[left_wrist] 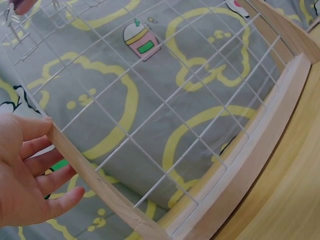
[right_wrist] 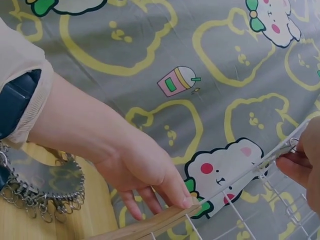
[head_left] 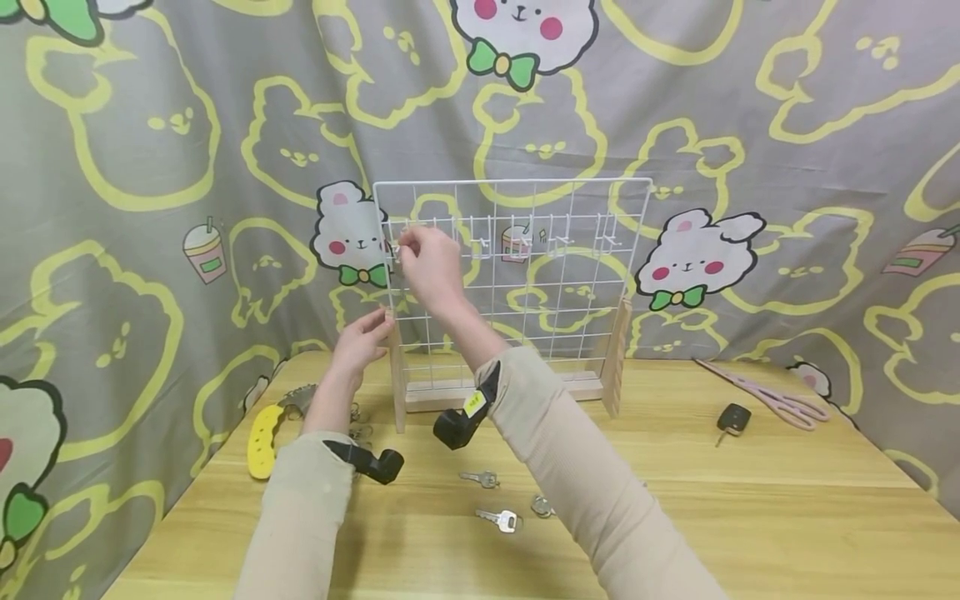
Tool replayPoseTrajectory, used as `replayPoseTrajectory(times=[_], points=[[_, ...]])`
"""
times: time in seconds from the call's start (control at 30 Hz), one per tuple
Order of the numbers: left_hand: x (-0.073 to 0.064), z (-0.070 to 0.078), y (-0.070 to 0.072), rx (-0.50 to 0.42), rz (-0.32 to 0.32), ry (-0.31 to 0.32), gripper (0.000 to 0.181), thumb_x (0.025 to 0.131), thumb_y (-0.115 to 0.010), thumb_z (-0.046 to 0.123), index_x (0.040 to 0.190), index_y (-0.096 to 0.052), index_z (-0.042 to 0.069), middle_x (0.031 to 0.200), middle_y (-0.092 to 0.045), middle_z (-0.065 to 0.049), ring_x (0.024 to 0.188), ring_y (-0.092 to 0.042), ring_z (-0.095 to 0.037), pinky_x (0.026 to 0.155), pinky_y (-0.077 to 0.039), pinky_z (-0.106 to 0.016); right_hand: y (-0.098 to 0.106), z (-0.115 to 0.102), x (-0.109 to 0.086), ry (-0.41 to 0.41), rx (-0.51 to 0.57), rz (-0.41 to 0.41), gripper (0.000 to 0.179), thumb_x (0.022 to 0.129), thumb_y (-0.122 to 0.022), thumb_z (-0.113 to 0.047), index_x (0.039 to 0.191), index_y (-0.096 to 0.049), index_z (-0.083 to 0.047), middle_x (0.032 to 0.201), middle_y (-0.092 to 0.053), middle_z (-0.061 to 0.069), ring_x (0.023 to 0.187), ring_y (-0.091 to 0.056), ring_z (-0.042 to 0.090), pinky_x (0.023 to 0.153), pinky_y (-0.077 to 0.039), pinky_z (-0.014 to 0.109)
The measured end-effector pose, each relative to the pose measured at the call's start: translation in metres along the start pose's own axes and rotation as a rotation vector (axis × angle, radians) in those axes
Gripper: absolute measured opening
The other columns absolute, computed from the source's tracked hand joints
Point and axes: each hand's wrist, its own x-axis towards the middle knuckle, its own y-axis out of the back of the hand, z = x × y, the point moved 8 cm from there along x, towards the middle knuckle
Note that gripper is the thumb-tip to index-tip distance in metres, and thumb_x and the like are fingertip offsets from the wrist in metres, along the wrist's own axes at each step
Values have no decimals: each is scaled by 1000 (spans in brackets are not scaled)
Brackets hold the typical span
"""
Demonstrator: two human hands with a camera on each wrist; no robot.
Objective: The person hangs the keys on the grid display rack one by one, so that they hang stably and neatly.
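A white wire grid rack (head_left: 512,180) stands upright in a wooden base (head_left: 450,398), with a row of white hooks (head_left: 561,242) across its upper part. My right hand (head_left: 432,265) is at the leftmost hook, its thumb and fingertips pinching a small silvery metal piece with a ring (right_wrist: 292,145), mostly hidden by the fingers. Lower down, my left hand (head_left: 362,346) holds the top of the rack's left wooden post (left_wrist: 82,162). Its thumb (left_wrist: 37,126) presses on the post's end, while the other fingers reach loosely behind it.
Two silver keys (head_left: 500,521) and a round metal piece (head_left: 542,506) lie on the table before the rack. At left are a yellow curved thing (head_left: 260,442) and a holder lined with metal rings (right_wrist: 45,182). A black car key (head_left: 733,418) and pink scissors (head_left: 772,400) lie right.
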Motion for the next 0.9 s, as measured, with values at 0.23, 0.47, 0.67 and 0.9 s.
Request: replayPoseTrajectory(times=[0.23, 0.47, 0.67, 0.9], points=[[1, 2, -2, 3, -1, -3, 52, 98, -48, 23, 145, -31, 9, 147, -32, -11, 132, -32, -27, 105, -35, -44, 0, -2, 0, 19, -24, -2, 15, 89, -57, -2, 98, -68, -1, 89, -66, 8, 78, -58, 14, 67, -47, 16], [1, 1, 0, 1, 3, -3, 52, 98, -48, 23, 145, -30, 9, 147, -33, -13, 132, -33, -28, 104, -35, -44, -4, 0, 0, 3, -65, -3, 15, 88, -57, -2, 98, -68, -1, 88, -67, 7, 73, -58, 13, 63, -47, 14], [0, 0, 1, 2, -2, -6, 53, 98, -48, 23, 145, -29, 8, 147, -32, -14, 132, -33, -29, 105, -34, -46, -8, 4, -3, -24, -31, -4, 13, 88, -57, -1, 96, -68, 0, 83, -68, 8, 66, -60, 13, 56, -47, 13], [0, -1, 0, 5, -5, -6, 53, 98, -48, 22, 145, -28, 8, 147, -31, -13, 132, -32, -29, 105, -34, -45, -10, 14, -8, -136, 118, -7, 13, 90, -58, -4, 100, -65, 0, 84, -67, 7, 64, -62, 10, 53, -50, 15]])
